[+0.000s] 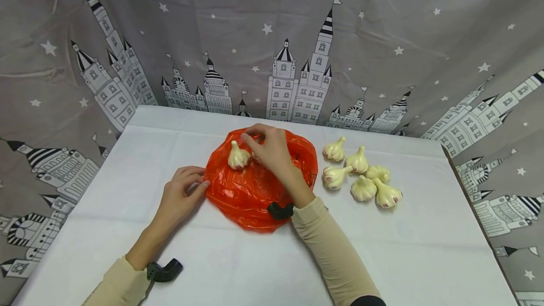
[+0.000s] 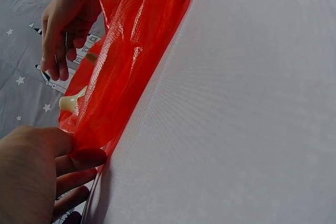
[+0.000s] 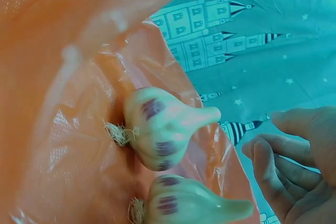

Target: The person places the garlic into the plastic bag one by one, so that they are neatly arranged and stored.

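Note:
A red plastic bag (image 1: 242,197) lies spread on the white table, its rim raised around garlic bulbs. My left hand (image 1: 182,189) pinches the bag's left edge between thumb and fingers, as the left wrist view shows. Over the far part of the bag is my right hand (image 1: 272,152), its fingers loosely bent with nothing between them. One garlic bulb (image 1: 239,156) sits in the bag just left of that hand. From the right wrist, two bulbs show side by side in the bag, an upper bulb (image 3: 163,127) and a lower bulb (image 3: 191,203), both apart from the fingertips.
Several more garlic bulbs (image 1: 363,188) are grouped on the table to the right of the bag. A white cloth (image 1: 425,244) covers the table. Behind it hangs a grey curtain (image 1: 238,22) printed with castles and stars.

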The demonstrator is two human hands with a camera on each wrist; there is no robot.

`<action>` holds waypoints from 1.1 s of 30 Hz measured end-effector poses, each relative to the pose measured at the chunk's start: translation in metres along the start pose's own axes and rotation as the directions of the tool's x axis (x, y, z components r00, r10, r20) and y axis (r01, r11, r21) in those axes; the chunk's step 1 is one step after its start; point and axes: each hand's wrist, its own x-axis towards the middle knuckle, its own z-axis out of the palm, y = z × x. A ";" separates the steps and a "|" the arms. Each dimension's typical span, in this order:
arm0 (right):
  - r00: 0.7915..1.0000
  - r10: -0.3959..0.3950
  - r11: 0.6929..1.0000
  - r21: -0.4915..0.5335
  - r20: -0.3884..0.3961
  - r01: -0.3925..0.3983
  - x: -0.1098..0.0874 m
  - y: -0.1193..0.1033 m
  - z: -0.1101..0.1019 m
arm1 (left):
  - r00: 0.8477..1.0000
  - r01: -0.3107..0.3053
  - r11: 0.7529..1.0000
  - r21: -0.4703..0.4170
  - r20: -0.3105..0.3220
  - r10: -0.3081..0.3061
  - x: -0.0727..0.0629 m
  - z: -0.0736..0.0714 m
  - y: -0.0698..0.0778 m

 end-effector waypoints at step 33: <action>0.997 -0.027 0.999 0.036 -0.065 0.030 -0.021 0.012 -0.038 | 0.999 -0.042 0.999 0.003 -0.027 0.042 0.001 0.001 0.000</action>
